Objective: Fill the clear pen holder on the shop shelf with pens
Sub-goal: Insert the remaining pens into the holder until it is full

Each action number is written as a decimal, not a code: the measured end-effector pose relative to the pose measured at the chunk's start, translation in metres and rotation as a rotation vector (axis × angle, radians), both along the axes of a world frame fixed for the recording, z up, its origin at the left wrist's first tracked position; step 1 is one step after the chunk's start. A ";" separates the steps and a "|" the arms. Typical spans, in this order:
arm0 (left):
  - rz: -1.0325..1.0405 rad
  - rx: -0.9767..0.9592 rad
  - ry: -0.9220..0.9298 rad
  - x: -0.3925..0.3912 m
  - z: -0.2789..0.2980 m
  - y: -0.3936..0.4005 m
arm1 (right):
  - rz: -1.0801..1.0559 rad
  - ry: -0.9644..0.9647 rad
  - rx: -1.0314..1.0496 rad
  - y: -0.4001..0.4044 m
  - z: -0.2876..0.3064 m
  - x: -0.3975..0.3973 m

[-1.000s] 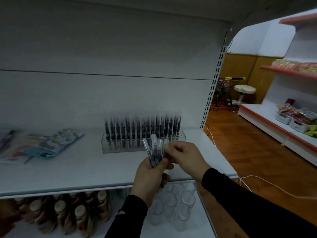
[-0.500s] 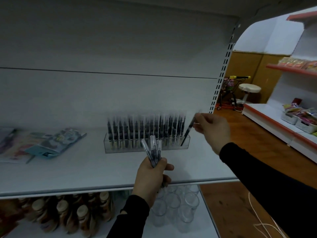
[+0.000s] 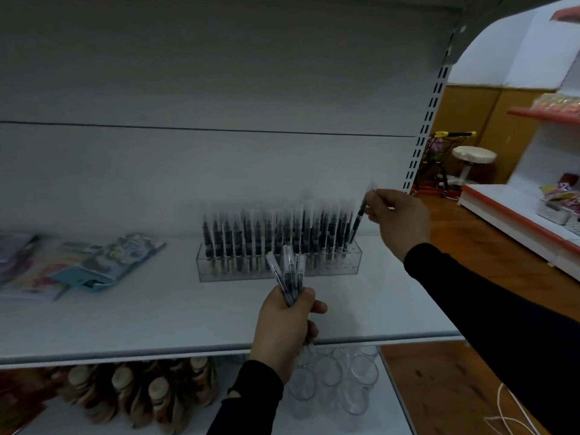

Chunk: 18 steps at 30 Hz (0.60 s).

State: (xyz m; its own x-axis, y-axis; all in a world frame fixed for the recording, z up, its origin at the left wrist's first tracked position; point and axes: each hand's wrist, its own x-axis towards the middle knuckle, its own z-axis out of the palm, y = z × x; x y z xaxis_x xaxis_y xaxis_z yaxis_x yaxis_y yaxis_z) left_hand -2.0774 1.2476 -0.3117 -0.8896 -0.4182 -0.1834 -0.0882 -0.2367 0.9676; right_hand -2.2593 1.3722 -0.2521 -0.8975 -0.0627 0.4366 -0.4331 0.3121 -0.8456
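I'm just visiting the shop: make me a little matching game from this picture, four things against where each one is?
Things:
1. single pen
2. bundle of pens
3. clear pen holder
4. empty glasses

Places:
A. on the lower shelf
B. gripped in the left hand
C. standing on the white shelf, full of upright pens
D. pinched by the right hand at the holder's right end

Pairs: 1-D, 2-B, 3-C, 4-A
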 end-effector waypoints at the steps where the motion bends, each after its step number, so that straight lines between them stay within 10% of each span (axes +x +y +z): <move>1: 0.002 0.003 0.001 0.000 0.000 0.000 | -0.001 0.002 0.017 -0.001 -0.001 -0.001; 18: 0.009 -0.027 0.001 0.001 -0.001 -0.005 | 0.014 -0.060 0.264 -0.006 -0.022 0.000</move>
